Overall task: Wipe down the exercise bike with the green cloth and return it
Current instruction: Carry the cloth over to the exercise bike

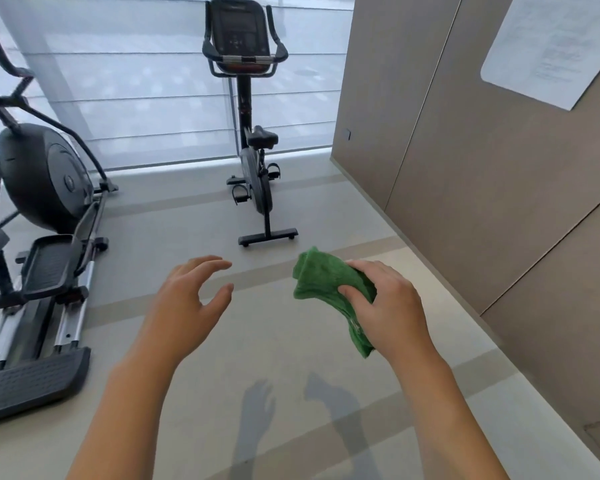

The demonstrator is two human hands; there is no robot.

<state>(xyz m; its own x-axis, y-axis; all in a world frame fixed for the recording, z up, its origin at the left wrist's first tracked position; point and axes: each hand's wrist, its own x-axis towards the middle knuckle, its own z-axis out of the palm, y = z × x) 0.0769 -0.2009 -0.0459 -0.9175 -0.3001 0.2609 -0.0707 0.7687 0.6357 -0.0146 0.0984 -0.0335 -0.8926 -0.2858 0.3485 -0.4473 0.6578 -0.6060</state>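
A black exercise bike stands upright on the floor straight ahead, by the window, with its console and handlebars at the top and the saddle facing me. My right hand grips a folded green cloth in the air, well short of the bike. My left hand hovers beside it with fingers spread and curled, holding nothing. Both hands are a good distance in front of the bike's rear foot bar.
A black elliptical trainer occupies the left side of the floor. A beige panelled wall runs along the right, with a white notice sheet on it. Grey floor lies between me and the bike.
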